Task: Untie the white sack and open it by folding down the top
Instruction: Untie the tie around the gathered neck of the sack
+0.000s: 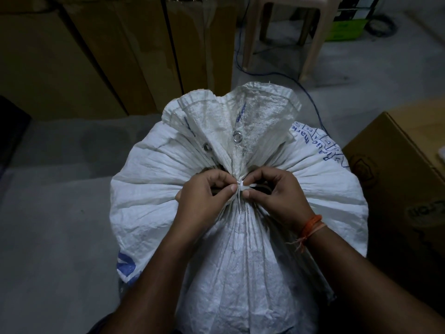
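Observation:
A full white woven sack [149, 189] with blue print stands upright on the floor right in front of me. Its neck is gathered tight and bound with a thin white string [240, 186]. Above the tie the top [240, 116] fans out away from me and shows two metal eyelets. My left hand [204, 196] pinches the string's knot from the left with thumb and forefinger. My right hand [277, 191], an orange thread band on its wrist, pinches the same knot from the right. Both hands rest against the gathered neck.
Tall cardboard boxes [96, 56] line the far left. A beige plastic stool [284, 32] stands beyond the sack, with a blue cable [310, 100] trailing on the grey floor. A brown carton [404, 179] sits close on the right. A green box [346, 27] is far right.

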Motion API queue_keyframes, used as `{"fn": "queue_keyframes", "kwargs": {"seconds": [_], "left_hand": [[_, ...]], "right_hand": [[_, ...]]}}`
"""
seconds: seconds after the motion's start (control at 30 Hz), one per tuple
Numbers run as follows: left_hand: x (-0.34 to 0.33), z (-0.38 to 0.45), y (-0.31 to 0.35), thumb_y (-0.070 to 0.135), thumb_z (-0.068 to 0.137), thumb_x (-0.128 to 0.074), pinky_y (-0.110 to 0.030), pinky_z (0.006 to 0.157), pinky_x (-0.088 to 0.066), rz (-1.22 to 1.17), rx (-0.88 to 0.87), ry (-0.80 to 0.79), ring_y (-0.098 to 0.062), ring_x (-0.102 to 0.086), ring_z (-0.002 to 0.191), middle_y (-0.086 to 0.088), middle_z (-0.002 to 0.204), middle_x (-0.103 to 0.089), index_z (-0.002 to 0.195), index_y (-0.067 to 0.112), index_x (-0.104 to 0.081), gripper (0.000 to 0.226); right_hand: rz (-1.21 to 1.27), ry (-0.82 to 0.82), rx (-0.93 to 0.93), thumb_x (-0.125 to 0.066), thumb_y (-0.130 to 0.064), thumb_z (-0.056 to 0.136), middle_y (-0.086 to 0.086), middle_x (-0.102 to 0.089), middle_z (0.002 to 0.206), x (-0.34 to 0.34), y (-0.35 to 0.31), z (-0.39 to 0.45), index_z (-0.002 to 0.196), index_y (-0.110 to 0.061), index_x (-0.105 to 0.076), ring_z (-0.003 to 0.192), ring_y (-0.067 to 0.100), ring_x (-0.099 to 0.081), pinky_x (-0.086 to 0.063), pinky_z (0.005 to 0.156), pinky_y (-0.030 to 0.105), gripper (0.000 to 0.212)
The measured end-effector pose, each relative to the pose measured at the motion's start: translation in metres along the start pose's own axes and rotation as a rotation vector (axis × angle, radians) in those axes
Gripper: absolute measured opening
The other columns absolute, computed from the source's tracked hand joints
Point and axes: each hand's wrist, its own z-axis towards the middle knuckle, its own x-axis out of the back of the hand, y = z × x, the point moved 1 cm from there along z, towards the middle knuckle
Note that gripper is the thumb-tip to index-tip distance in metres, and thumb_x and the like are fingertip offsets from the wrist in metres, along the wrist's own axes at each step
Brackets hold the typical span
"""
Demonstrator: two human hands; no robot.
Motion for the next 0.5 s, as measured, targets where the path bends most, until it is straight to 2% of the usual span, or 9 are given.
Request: {"fn": "queue_keyframes", "kwargs": {"seconds": [0.13, 0.33, 0.5], "left_hand": [[0.002, -0.002, 0.003, 0.022, 0.093, -0.085, -0.051, 0.090, -0.064, 0.024, -0.016, 0.002, -0.012, -0.080, 0.085, 0.007, 0.085, -0.084, 0.092, 0.026, -0.083, 0.005], [0.003, -0.005, 0.002, 0.015, 0.094, -0.084, -0.053, 0.089, -0.065, 0.032, -0.029, 0.008, -0.014, -0.081, 0.083, 0.008, 0.085, -0.084, 0.087, 0.026, -0.084, 0.013], [0.000, -0.011, 0.005, 0.037, 0.085, -0.078, -0.052, 0.084, -0.064, -0.009, -0.042, 0.015, -0.016, -0.078, 0.075, 0.005, 0.080, -0.083, 0.087, 0.034, -0.082, 0.005]], "right_hand": [[0.000, 0.015, -0.008, -0.084, 0.006, 0.075, 0.002, -0.078, 0.088, -0.001, -0.002, 0.000, 0.084, -0.010, -0.076, 0.086, 0.016, -0.076, -0.061, 0.082, 0.029, 0.020], [-0.039, 0.026, 0.004, -0.079, 0.005, 0.075, -0.004, -0.074, 0.081, -0.002, -0.006, -0.003, 0.082, -0.015, -0.075, 0.076, 0.006, -0.072, -0.057, 0.077, 0.024, 0.022], [-0.080, 0.034, 0.010, -0.079, 0.005, 0.075, -0.002, -0.073, 0.081, -0.001, -0.007, -0.005, 0.084, -0.008, -0.076, 0.078, 0.006, -0.070, -0.057, 0.079, 0.021, 0.016]]}}
